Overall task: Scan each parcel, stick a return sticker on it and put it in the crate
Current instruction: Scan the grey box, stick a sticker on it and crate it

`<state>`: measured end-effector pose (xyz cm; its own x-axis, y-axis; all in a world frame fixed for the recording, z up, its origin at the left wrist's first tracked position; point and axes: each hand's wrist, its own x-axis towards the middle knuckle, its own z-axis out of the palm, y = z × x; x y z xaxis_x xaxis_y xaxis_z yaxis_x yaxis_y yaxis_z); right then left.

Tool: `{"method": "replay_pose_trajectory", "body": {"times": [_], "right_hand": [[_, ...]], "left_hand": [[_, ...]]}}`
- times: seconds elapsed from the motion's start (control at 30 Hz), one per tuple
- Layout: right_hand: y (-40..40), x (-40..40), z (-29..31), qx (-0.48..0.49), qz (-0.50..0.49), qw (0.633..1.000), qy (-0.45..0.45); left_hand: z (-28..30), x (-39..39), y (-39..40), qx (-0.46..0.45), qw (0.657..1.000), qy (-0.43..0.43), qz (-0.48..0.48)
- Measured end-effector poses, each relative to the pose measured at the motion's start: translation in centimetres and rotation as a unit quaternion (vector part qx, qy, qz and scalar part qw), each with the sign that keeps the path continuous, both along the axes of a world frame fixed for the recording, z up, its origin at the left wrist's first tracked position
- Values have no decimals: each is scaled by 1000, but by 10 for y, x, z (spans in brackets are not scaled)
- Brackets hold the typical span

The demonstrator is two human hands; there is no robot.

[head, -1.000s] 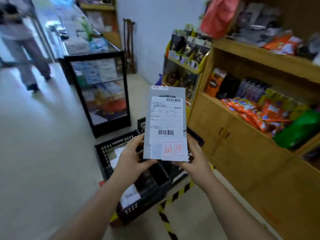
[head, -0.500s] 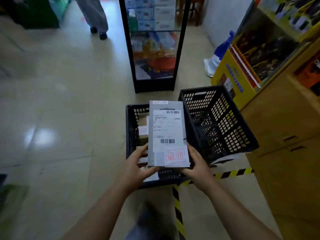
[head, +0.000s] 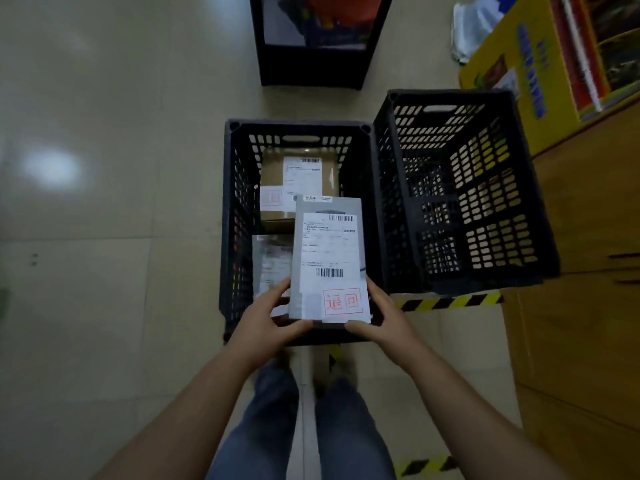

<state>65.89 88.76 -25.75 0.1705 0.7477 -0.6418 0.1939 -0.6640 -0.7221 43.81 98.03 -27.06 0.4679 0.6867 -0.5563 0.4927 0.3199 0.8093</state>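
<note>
A flat grey parcel (head: pixel 327 244) with a white shipping label and a red return sticker (head: pixel 342 302) at its near end hangs over a black crate (head: pixel 229 216) on the floor. My left hand (head: pixel 268 323) grips its near left corner and my right hand (head: pixel 382 318) grips its near right corner. Inside the crate lie a brown box parcel (head: pixel 277 183) with a label and a sticker, and a clear-wrapped parcel (head: pixel 272 263) partly hidden under the grey one.
A second black crate (head: pixel 464 188) stands to the right, tilted against a wooden cabinet (head: pixel 581 306). A black display stand (head: pixel 311 67) is ahead, a yellow box (head: pixel 512 64) at upper right. Yellow-black floor tape (head: pixel 450 301) runs by the crates. My legs are below.
My view has tipped down from the shop shelves to the floor. Both hands have lowered the grey parcel from chest height to just over the left crate.
</note>
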Motion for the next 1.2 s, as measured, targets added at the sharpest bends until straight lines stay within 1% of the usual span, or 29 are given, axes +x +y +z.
{"method": "replay_pose_trajectory", "body": {"times": [0.23,0.4,0.5,0.67,0.83,1.0,1.2], "right_hand": [[-2,33,-56,-38,18,999,14],[4,44,-82,-39,64,997,-3],[9,37,-93,-36,64,997,-13],[16,24,-107,-39,66,995,-65],[28,20,-124,-97,89,983,-125],[35,12,-144,-120,66,982,-133],[39,7,-166,-147,117,969,-160]], "left_hand": [[-42,33,-14,-58,997,34,38],[-70,46,-25,-49,995,81,39],[-87,46,-27,-53,993,100,41],[-106,46,-21,-37,990,135,21],[-126,49,-8,-42,988,150,1],[-143,47,3,-36,987,154,-26],[-164,46,11,-31,980,177,-79]]}}
